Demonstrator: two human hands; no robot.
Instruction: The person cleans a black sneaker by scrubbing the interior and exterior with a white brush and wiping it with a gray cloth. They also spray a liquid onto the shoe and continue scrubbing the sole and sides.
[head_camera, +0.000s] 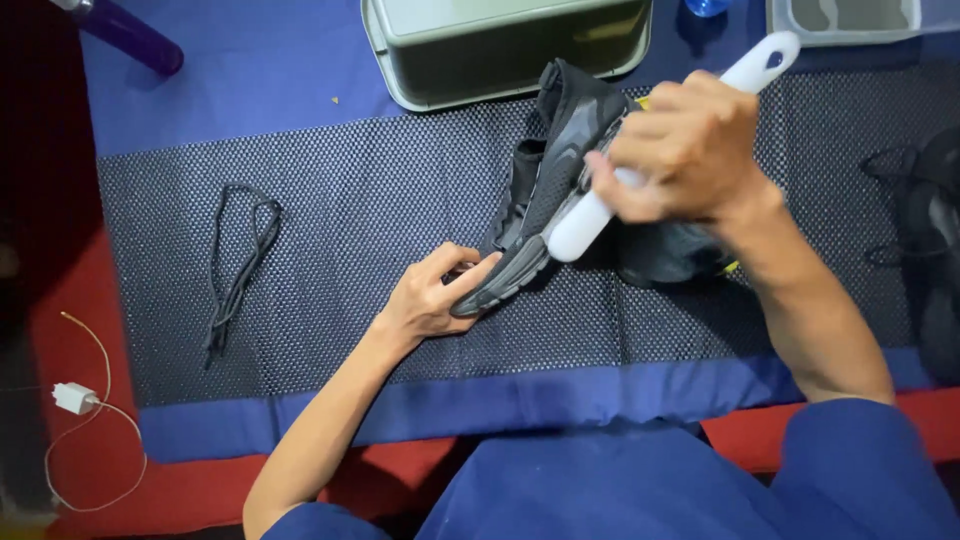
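A black sneaker (555, 170) lies tilted on its side on a dark mesh mat (380, 230). My left hand (435, 295) grips its toe end at the sole. My right hand (685, 150) is closed around a white brush handle (760, 65), and the white brush head (580, 225) presses against the shoe's side near the sole. The bristles are hidden from view.
A black shoelace (240, 265) lies loose on the mat at the left. A grey-green tub (500, 40) stands at the back, a clear container (850, 20) at back right. Another black shoe (930, 250) sits at the right edge. A white charger with cable (75, 398) lies at the left.
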